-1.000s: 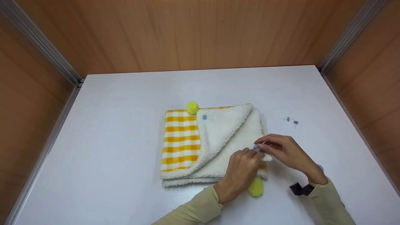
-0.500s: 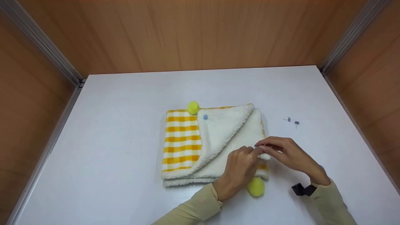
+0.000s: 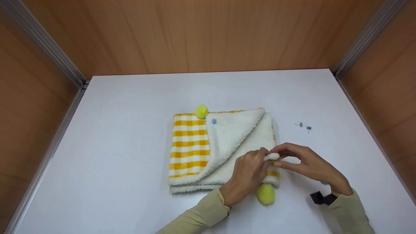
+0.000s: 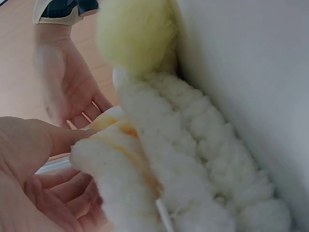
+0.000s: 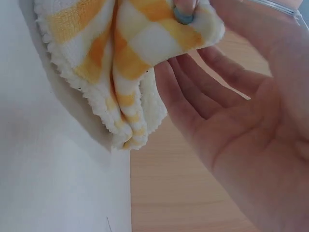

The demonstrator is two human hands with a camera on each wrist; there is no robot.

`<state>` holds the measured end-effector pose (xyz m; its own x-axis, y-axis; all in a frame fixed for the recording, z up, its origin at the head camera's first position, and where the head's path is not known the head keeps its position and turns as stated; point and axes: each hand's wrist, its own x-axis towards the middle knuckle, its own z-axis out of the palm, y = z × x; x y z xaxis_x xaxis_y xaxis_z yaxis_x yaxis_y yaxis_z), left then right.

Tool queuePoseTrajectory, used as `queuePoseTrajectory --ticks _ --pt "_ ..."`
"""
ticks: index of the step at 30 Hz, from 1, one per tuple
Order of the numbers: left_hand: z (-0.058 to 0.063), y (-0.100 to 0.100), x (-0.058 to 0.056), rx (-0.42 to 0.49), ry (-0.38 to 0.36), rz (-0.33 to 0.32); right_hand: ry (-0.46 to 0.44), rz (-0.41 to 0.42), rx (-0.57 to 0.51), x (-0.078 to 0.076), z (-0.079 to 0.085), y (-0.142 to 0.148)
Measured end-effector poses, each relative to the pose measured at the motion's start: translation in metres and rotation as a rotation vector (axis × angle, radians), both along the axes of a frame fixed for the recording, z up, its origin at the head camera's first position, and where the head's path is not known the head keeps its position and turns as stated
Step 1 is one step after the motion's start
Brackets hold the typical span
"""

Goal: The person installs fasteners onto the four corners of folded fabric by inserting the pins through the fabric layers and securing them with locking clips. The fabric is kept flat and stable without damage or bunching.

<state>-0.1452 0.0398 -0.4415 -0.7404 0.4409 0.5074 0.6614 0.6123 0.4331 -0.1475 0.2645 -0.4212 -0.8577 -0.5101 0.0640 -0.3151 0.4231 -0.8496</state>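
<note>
Two hands meet at the near right part of a folded checked blanket [image 3: 190, 148], which lies mostly ahead and left of them. Left hand [image 3: 246, 175]: thumb and fingers pinch the raised corner [image 3: 272, 156]. Right hand [image 3: 307, 164]: thumb and fingers spread fairly wide around that corner; fingertips at the fabric, firmness of contact cannot be told.

Room: broad white tabletop [image 3: 97, 156] left of the left hand; a narrower strip from the right hand to the right wooden wall [image 3: 383, 110]. Two grey-headed pins [image 3: 301, 124] [image 3: 308, 128] lie beyond the right hand, well apart from it. One yellow pompom [image 3: 266, 194] sits on the near side, between the wrists.

Obscured: a blue-grey piece [image 5: 183, 17] under a fingertip, partly covered, cut by the right wrist view's top edge. Both forearms run out of the head view.
</note>
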Motion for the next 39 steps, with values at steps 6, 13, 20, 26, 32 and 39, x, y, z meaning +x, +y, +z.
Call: queuePoseTrajectory --ticks 6,13,20,26,32,39 --pt "0.005 -0.005 -0.004 0.033 -0.070 -0.014 0.165 0.024 0.004 -0.011 -0.002 -0.004" --pt "0.010 -0.008 -0.008 0.020 -0.102 -0.009 0.185 0.025 0.040 -0.019 0.004 -0.005" --pt "0.025 -0.012 -0.013 -0.085 -0.177 0.047 0.222 -0.010 0.042 -0.028 0.011 -0.005" --pt "0.036 -0.021 -0.020 -0.095 -0.172 0.112 0.333 -0.072 0.087 -0.046 0.018 -0.015" --pt "0.044 -0.032 -0.030 -0.008 -0.198 0.142 0.327 -0.081 0.071 -0.070 0.030 -0.039" --pt "0.048 -0.046 -0.040 0.073 -0.128 0.167 0.358 -0.048 0.013 -0.093 0.044 -0.064"
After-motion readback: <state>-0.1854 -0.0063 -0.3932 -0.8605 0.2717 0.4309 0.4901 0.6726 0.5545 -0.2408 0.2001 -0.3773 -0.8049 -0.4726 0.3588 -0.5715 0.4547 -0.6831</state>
